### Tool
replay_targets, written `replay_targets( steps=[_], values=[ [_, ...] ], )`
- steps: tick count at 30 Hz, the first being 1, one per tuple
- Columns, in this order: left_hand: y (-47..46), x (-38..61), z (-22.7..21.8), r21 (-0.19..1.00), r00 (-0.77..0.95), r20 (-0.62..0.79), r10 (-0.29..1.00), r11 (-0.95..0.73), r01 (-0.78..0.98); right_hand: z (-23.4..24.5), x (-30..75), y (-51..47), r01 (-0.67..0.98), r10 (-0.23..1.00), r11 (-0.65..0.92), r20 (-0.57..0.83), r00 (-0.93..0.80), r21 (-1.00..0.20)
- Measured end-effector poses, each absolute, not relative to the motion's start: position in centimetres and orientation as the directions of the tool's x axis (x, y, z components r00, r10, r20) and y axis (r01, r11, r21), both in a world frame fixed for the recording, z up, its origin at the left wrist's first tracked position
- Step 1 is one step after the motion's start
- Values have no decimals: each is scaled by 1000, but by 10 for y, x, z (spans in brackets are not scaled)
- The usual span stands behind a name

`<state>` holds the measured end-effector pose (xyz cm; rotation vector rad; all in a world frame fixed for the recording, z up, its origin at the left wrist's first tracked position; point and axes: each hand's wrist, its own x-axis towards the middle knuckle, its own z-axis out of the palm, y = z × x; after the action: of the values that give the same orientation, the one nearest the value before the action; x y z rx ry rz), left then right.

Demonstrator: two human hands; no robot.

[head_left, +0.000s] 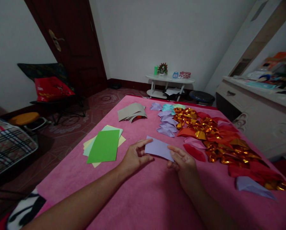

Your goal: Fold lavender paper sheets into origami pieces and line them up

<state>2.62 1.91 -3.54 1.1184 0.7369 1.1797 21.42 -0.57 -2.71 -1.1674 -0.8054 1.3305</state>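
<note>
A small sheet of light purple paper [159, 149] is held up over the pink cloth, slightly bowed and tilted. My left hand [136, 155] has its left edge, index finger at the upper corner and thumb by the lower one. On the opposite edge, my right hand [182, 161] pinches the sheet between thumb and fingers. Left of my hands lies a stack of coloured paper, with a green sheet [104, 145] on top and pale yellow and mint sheets beneath. Folded purple paper pieces [167, 123] lie beyond my right hand, near shiny gold folded pieces [211, 127].
Grey sheets [132, 112] lie fanned at the far left of the pink-covered table [133, 201]. Red folded pieces [255, 172] spread along its right side. Beyond stand a white side table [169, 78], a dark round stool [201, 96] and, at right, a cluttered cabinet [258, 102].
</note>
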Motion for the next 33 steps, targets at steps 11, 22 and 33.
replay_targets(
  steps=[11, 22, 33],
  values=[
    [21, 18, -28, 976, 21, 186, 982, -187, 108, -34, 213, -6, -82, 996, 65, 60, 61, -995],
    [20, 15, -26, 950, -81, 249, 965, -226, 216, -35, 210, 0, 210, 977, 196, 208, 38, -958],
    [18, 23, -26, 989, 92, 112, 989, -102, -104, -23, 206, -8, 194, 1000, -2, 2, 20, -981]
  ],
)
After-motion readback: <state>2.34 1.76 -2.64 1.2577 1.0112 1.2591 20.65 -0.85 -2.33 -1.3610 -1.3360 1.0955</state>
